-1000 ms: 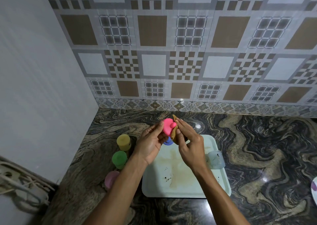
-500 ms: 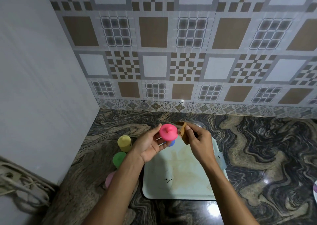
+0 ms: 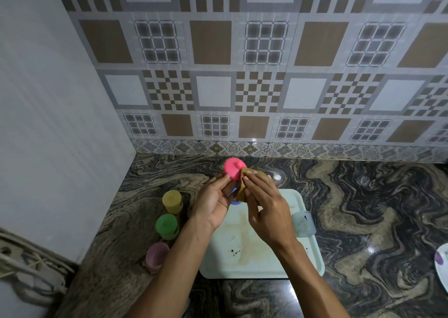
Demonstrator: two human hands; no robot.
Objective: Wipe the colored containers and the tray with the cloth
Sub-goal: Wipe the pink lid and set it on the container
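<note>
My left hand (image 3: 213, 199) holds a pink container (image 3: 233, 168) up above the far end of the pale tray (image 3: 264, 262). My right hand (image 3: 266, 208) pinches a brown cloth (image 3: 243, 187) against the pink container's right side. A blue container (image 3: 235, 200) stands on the tray, mostly hidden behind my hands. A pale blue container (image 3: 303, 223) sits at the tray's right edge. Yellow (image 3: 172, 200), green (image 3: 166, 225) and light pink (image 3: 157, 257) containers stand in a row on the counter left of the tray. The tray floor shows brown stains and dark specks.
The marble counter (image 3: 363, 208) meets a tiled wall at the back and a plain white wall on the left. A white plate (image 3: 442, 264) pokes in at the right edge. Cables (image 3: 26, 266) lie at the lower left.
My right hand brought the cloth back against the pink container after drawing away from it. The container's lid now faces more toward me.
</note>
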